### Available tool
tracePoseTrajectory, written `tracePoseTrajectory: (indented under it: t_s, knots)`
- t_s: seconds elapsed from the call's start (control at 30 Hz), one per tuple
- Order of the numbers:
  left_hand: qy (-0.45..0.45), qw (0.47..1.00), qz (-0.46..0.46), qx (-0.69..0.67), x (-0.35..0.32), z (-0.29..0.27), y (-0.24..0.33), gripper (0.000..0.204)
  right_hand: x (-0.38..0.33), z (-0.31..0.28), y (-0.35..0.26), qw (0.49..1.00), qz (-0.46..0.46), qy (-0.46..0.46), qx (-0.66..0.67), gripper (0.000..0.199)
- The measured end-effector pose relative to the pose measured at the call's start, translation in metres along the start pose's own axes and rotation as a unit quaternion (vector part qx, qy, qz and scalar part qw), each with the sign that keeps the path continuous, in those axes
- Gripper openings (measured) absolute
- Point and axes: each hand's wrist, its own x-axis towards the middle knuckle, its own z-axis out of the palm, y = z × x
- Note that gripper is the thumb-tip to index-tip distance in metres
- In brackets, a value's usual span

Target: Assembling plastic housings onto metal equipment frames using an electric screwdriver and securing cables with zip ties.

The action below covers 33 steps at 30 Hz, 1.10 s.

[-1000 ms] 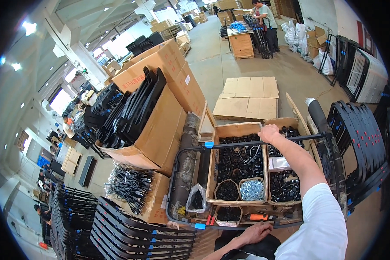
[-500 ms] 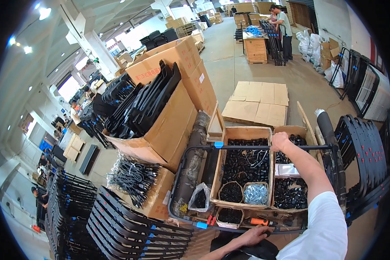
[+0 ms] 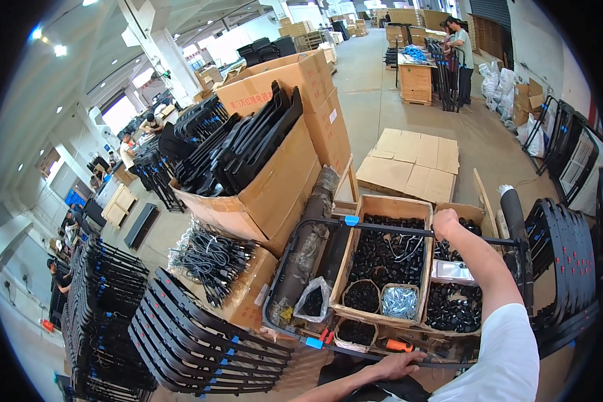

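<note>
A black tubular frame (image 3: 398, 230) with rounded corners and blue clips lies across several wooden part boxes. My right hand (image 3: 446, 224) is closed around its far bar, right of the middle. At the near bar, my left hand (image 3: 396, 366) has its fingers curled over the edge, partly hidden by the bar. Beneath the frame, a wooden box (image 3: 347, 269) holds black plastic parts, a tub of silver screws (image 3: 400, 303) and a tub of black pieces (image 3: 361, 296). An orange-handled tool (image 3: 398, 345) lies beside my left hand.
Left of the frame stand a bundle of black cables (image 3: 214, 258) on a carton, a large carton (image 3: 285, 191) of black parts and stacked curved black frames (image 3: 194, 335). More frames (image 3: 564, 261) stand at right. Flattened cardboard (image 3: 412, 164) lies ahead. People work farther off.
My view has turned slightly, so the surroundings sit a little further right and tilted. Both hands stay on the frame, which keeps about the same place over the boxes.
</note>
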Motion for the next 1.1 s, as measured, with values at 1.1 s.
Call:
tracePoseTrajectory:
  t_s: [1.1]
  knots:
    - [0.037,0.998,0.027,0.048,-0.02,-0.023,-0.001,0.04,0.004,0.009,-0.003,0.998,0.017,0.018,0.065,0.039]
